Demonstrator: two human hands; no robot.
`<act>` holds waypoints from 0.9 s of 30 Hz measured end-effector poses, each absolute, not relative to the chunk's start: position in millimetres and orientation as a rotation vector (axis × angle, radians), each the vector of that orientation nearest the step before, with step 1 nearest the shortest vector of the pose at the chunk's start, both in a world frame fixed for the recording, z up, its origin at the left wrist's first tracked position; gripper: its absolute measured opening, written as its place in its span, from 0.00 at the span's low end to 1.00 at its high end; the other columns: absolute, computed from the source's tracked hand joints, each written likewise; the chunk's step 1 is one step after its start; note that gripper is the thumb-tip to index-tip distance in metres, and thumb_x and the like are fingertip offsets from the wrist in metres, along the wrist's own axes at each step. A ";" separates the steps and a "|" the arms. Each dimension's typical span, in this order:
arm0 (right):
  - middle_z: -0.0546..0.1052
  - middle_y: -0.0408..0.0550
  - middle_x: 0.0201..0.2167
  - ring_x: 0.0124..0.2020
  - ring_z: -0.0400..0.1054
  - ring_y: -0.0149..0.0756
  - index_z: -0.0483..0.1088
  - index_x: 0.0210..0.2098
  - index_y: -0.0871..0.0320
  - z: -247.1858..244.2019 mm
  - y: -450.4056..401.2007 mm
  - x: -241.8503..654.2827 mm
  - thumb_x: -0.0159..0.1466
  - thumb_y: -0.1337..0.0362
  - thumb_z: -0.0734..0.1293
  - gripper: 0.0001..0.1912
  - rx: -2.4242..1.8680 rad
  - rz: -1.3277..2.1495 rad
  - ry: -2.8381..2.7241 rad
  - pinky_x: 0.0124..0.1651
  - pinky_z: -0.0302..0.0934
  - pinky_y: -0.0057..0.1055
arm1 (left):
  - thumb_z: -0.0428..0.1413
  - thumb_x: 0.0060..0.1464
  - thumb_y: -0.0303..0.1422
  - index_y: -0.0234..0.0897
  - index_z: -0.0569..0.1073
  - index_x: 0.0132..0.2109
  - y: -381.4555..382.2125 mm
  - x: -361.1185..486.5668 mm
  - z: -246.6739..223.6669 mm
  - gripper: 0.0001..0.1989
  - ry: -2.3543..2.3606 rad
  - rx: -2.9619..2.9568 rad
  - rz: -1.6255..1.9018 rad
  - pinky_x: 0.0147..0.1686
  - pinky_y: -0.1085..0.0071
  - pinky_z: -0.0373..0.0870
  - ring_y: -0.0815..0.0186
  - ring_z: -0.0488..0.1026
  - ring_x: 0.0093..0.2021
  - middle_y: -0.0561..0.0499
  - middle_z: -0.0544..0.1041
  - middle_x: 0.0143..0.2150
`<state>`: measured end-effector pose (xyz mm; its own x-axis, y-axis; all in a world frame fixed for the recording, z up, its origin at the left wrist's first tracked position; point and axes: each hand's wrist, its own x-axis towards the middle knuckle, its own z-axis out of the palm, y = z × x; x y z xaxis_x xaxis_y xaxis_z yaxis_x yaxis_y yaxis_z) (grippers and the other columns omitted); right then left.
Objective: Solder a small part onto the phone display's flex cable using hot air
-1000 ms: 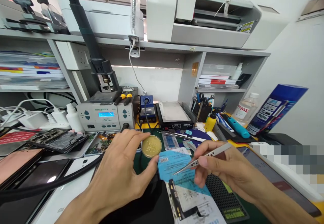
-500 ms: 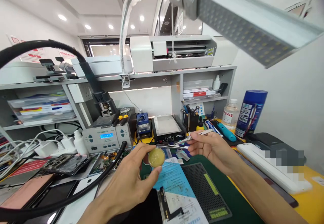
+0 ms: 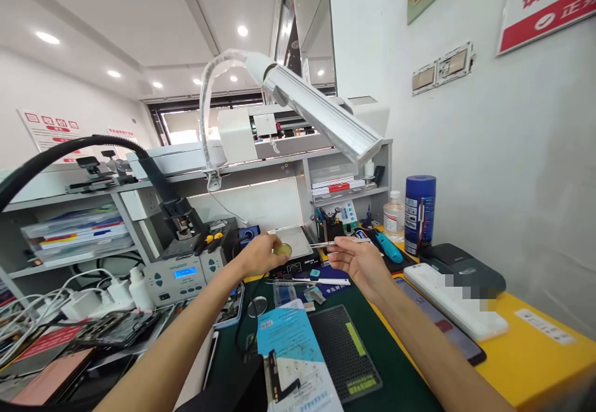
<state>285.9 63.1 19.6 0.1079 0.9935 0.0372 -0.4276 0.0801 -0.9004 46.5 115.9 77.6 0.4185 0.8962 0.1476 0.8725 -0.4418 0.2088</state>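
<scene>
My left hand (image 3: pixel 257 255) grips a small round tin of yellowish paste (image 3: pixel 282 249) by its edge, tilted toward me. It is held at the front left of a flat heating plate (image 3: pixel 298 238); whether they touch I cannot tell. My right hand (image 3: pixel 361 262) pinches metal tweezers (image 3: pixel 321 244), their tips pointing left toward the tin but apart from it. Below the hands, a white-handled tool (image 3: pixel 326 282) lies across the bench. A round metal lid (image 3: pixel 257 306) rests on the green mat (image 3: pixel 395 362).
A blue-and-white packet (image 3: pixel 293 344) with a black flex part on it lies beside a black perforated pad (image 3: pixel 342 344). A hot-air station (image 3: pixel 186 275) stands left. At right are a blue spray can (image 3: pixel 419 213), a clear bottle (image 3: pixel 393 216) and a phone (image 3: pixel 442 319).
Both hands have moved forward, away from me, bringing the tin to the heating plate. The tin and tweezers stay held. My view has tilted up and turned right, and the lid now shows.
</scene>
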 end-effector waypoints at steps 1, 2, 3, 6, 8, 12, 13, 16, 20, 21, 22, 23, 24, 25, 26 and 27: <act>0.78 0.52 0.50 0.44 0.77 0.41 0.72 0.54 0.60 19.6 63.3 286.2 0.72 0.61 0.69 0.14 -0.884 1.270 -0.835 0.44 0.75 0.41 | 0.61 0.64 0.41 0.34 0.76 0.48 115.5 50.3 75.2 0.14 1.589 2.569 0.319 0.49 0.56 0.76 0.58 0.77 0.47 0.47 0.78 0.48; 0.78 0.52 0.51 0.44 0.77 0.42 0.72 0.55 0.60 19.8 63.3 286.6 0.72 0.61 0.69 0.14 -0.887 1.266 -0.832 0.45 0.75 0.42 | 0.60 0.64 0.41 0.33 0.76 0.49 113.7 54.4 72.3 0.15 1.570 2.574 0.274 0.48 0.56 0.76 0.59 0.77 0.46 0.47 0.78 0.48; 0.77 0.52 0.51 0.45 0.77 0.42 0.72 0.55 0.60 20.0 63.2 286.9 0.72 0.61 0.69 0.15 -0.889 1.264 -0.830 0.45 0.74 0.42 | 0.60 0.65 0.42 0.33 0.75 0.49 111.2 58.4 69.3 0.15 1.549 2.576 0.228 0.48 0.57 0.77 0.59 0.78 0.45 0.47 0.78 0.47; 0.77 0.52 0.52 0.45 0.76 0.43 0.72 0.55 0.60 20.5 63.0 287.7 0.72 0.60 0.69 0.15 -0.894 1.257 -0.830 0.46 0.74 0.43 | 0.59 0.65 0.43 0.34 0.75 0.50 105.7 68.1 61.2 0.16 1.508 2.568 0.078 0.46 0.58 0.77 0.60 0.78 0.44 0.48 0.78 0.46; 0.77 0.52 0.52 0.45 0.76 0.43 0.72 0.55 0.60 20.4 63.0 287.9 0.72 0.60 0.69 0.15 -0.898 1.254 -0.834 0.46 0.74 0.43 | 0.60 0.65 0.42 0.33 0.75 0.50 106.9 69.7 57.2 0.16 1.521 2.537 -0.037 0.45 0.58 0.78 0.60 0.78 0.44 0.48 0.78 0.47; 0.78 0.52 0.51 0.44 0.77 0.42 0.72 0.55 0.60 20.0 62.8 287.8 0.72 0.60 0.69 0.15 -0.907 1.254 -0.850 0.45 0.74 0.42 | 0.60 0.65 0.40 0.33 0.75 0.49 116.0 58.0 50.8 0.14 1.607 2.381 -0.294 0.40 0.63 0.79 0.62 0.78 0.40 0.48 0.78 0.45; 0.78 0.52 0.51 0.44 0.77 0.42 0.72 0.55 0.60 19.9 62.6 287.6 0.72 0.60 0.69 0.14 -0.909 1.256 -0.857 0.45 0.74 0.42 | 0.60 0.65 0.40 0.33 0.75 0.49 117.9 53.3 49.2 0.14 1.625 2.333 -0.353 0.38 0.65 0.79 0.64 0.78 0.39 0.48 0.79 0.44; 0.78 0.51 0.50 0.43 0.77 0.41 0.73 0.54 0.60 19.8 62.0 286.7 0.72 0.61 0.69 0.14 -0.916 1.258 -0.878 0.44 0.75 0.41 | 0.59 0.66 0.39 0.33 0.75 0.49 120.3 42.3 44.4 0.13 1.656 2.238 -0.452 0.35 0.67 0.79 0.65 0.78 0.37 0.49 0.78 0.43; 0.78 0.51 0.49 0.42 0.77 0.40 0.73 0.54 0.60 19.7 61.3 284.6 0.72 0.61 0.69 0.14 -0.935 1.248 -0.901 0.43 0.75 0.41 | 0.59 0.66 0.39 0.33 0.75 0.50 118.4 43.2 39.5 0.13 1.674 2.212 -0.471 0.37 0.65 0.79 0.64 0.78 0.39 0.48 0.78 0.45; 0.78 0.51 0.49 0.42 0.77 0.40 0.73 0.54 0.60 19.6 61.2 284.0 0.72 0.61 0.69 0.14 -0.941 1.244 -0.906 0.43 0.75 0.40 | 0.59 0.66 0.39 0.33 0.75 0.50 117.6 45.8 38.7 0.13 1.684 2.204 -0.485 0.38 0.65 0.79 0.63 0.78 0.39 0.48 0.78 0.45; 0.78 0.51 0.49 0.42 0.77 0.40 0.73 0.54 0.60 19.6 61.1 283.6 0.72 0.61 0.69 0.13 -0.946 1.241 -0.910 0.43 0.75 0.40 | 0.59 0.66 0.39 0.33 0.75 0.50 116.9 48.8 38.2 0.14 1.695 2.191 -0.503 0.39 0.64 0.79 0.63 0.78 0.40 0.48 0.78 0.45; 0.78 0.51 0.49 0.42 0.77 0.40 0.73 0.54 0.60 19.6 61.0 283.3 0.72 0.61 0.69 0.13 -0.950 1.236 -0.915 0.43 0.75 0.40 | 0.59 0.66 0.39 0.33 0.75 0.50 116.2 51.9 37.8 0.14 1.706 2.176 -0.521 0.39 0.64 0.79 0.63 0.78 0.40 0.48 0.78 0.45; 0.78 0.51 0.48 0.42 0.77 0.40 0.73 0.53 0.60 19.5 61.0 283.1 0.72 0.61 0.69 0.13 -0.952 1.232 -0.919 0.43 0.75 0.40 | 0.59 0.66 0.39 0.33 0.75 0.50 115.5 54.8 37.6 0.14 1.713 2.160 -0.536 0.39 0.63 0.79 0.63 0.78 0.40 0.48 0.79 0.45; 0.78 0.51 0.48 0.41 0.77 0.40 0.73 0.53 0.60 19.4 61.0 283.1 0.72 0.61 0.69 0.13 -0.955 1.228 -0.921 0.42 0.75 0.40 | 0.59 0.66 0.39 0.33 0.75 0.50 115.0 57.4 37.4 0.13 1.717 2.146 -0.544 0.39 0.63 0.79 0.64 0.78 0.40 0.48 0.79 0.45; 0.78 0.50 0.48 0.41 0.77 0.39 0.73 0.53 0.60 19.3 61.0 283.1 0.72 0.61 0.69 0.13 -0.956 1.224 -0.924 0.42 0.75 0.39 | 0.59 0.66 0.39 0.33 0.75 0.50 114.6 59.6 37.3 0.13 1.716 2.137 -0.545 0.39 0.64 0.79 0.64 0.78 0.39 0.48 0.79 0.45; 0.78 0.50 0.47 0.40 0.77 0.39 0.73 0.53 0.60 19.2 61.0 283.3 0.72 0.61 0.69 0.13 -0.956 1.221 -0.925 0.42 0.75 0.39 | 0.59 0.66 0.39 0.33 0.75 0.50 114.3 61.3 37.2 0.13 1.712 2.131 -0.541 0.39 0.64 0.79 0.64 0.78 0.39 0.48 0.79 0.45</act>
<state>283.3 61.0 19.2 0.1132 0.9919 0.0571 -0.3234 0.0911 -0.9419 61.3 114.3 37.2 0.1956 0.8431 -0.5010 0.9779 -0.2064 0.0344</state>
